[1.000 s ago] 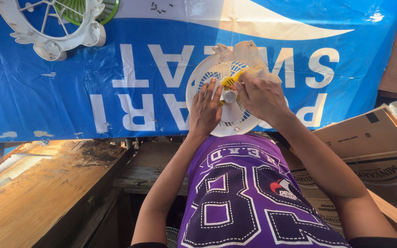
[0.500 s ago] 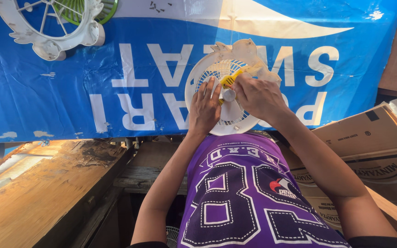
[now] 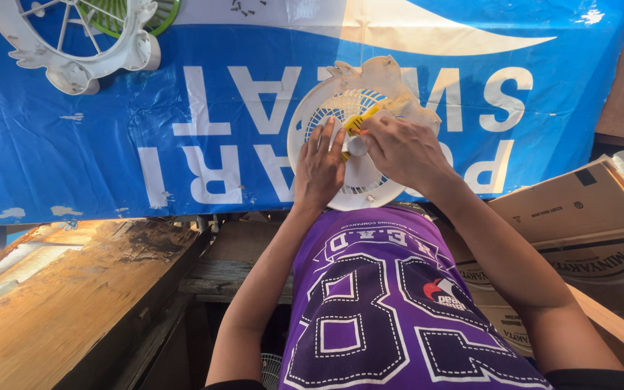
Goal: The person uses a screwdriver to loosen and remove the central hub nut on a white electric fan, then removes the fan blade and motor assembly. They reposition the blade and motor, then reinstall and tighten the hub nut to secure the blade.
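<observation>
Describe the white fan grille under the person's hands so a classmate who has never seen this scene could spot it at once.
Find the blue banner spread over the work surface. Near its middle lies a round white fan grille, with the left hand flat on it and the right hand holding a yellow tool. The other white ring, far left, lies untouched.

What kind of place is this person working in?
Probably a small makeshift workshop for fans: a blue tarp covers the bench, white fan guards lie on it, and cardboard boxes are stacked beside worn wood.
</observation>
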